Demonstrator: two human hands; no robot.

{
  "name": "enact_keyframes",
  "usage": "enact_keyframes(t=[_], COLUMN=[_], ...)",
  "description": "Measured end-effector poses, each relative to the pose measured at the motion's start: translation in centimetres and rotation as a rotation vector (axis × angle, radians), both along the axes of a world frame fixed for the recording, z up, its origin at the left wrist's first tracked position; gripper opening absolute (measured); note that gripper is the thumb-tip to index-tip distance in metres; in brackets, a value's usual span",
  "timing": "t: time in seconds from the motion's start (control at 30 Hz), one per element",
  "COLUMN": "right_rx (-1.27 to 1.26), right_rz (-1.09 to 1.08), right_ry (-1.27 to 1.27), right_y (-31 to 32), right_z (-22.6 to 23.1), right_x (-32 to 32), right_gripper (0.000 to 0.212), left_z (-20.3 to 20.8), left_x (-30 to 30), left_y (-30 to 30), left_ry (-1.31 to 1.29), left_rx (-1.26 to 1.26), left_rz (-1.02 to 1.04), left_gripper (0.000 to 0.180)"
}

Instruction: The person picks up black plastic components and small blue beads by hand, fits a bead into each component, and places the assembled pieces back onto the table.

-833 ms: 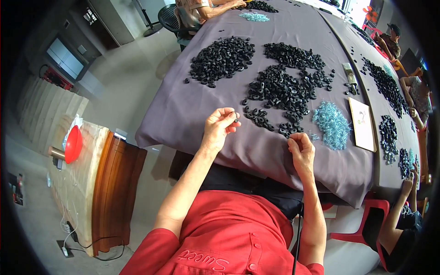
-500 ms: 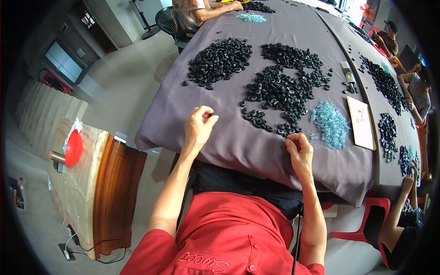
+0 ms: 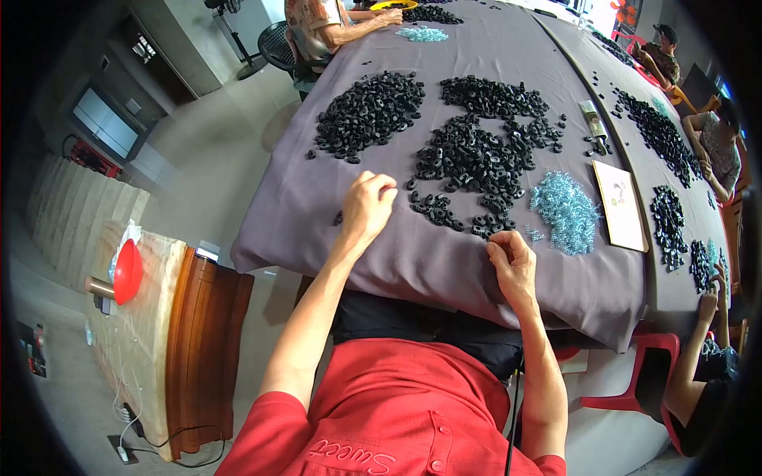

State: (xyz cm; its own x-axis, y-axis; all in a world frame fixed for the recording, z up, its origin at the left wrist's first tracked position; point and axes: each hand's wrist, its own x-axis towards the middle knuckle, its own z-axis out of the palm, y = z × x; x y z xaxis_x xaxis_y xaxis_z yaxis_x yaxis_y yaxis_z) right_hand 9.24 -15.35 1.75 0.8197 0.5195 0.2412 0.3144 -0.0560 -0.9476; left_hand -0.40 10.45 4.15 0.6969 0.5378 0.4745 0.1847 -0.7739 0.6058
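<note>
My left hand [image 3: 370, 208] hovers over the cloth just left of the middle pile, its fingers curled in and nothing visible between them. Beside its wrist lies a small black plastic piece [image 3: 339, 217]. At the near end of the middle pile of black plastic pieces [image 3: 476, 155] is my right hand [image 3: 514, 266]. Its thumb and forefinger are pressed together by the nearest pieces; whatever they pinch is too small to make out. Right of that pile is a heap of clear bluish small parts [image 3: 565, 213].
A second pile of black pieces [image 3: 369, 115] sits farther left on the grey cloth [image 3: 294, 222]. At right are a tube [image 3: 592, 119] and a flat board [image 3: 620, 205]. Other people work along the table's far and right sides. A wooden cabinet [image 3: 208, 341] stands at left.
My left hand has shifted right and turned inward. The dark piece seen at its fingertips earlier no longer shows there; a black piece now lies by its wrist. My right hand has hardly moved.
</note>
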Motion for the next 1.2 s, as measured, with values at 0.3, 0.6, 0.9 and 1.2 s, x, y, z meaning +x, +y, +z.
enact_keyframes(t=[0.3,0.6,0.9,1.2], right_rx=[-0.016,-0.002,0.069,0.088], right_rz=[-0.004,0.009,0.02,0.038], right_ry=[-0.019,-0.043,0.018,-0.133], right_y=[0.1,-0.2,0.0,0.3], right_z=[0.3,-0.2,0.6,1.7], right_x=[0.0,0.3,-0.2,-1.5], right_gripper=[0.008,0.006,0.009,0.009], left_z=[-2.4,0.5,-1.9,-1.1], left_x=[5.4,2.8,1.3,1.0], left_y=[0.5,-8.1,-12.0,-12.3], left_ry=[0.263,-0.19,-0.167,-0.256], left_rx=[0.096,-0.823,-0.671,-1.422], left_rz=[0.078,-0.423,-0.421,-0.292], left_gripper=[0.018,0.011,0.019,0.015])
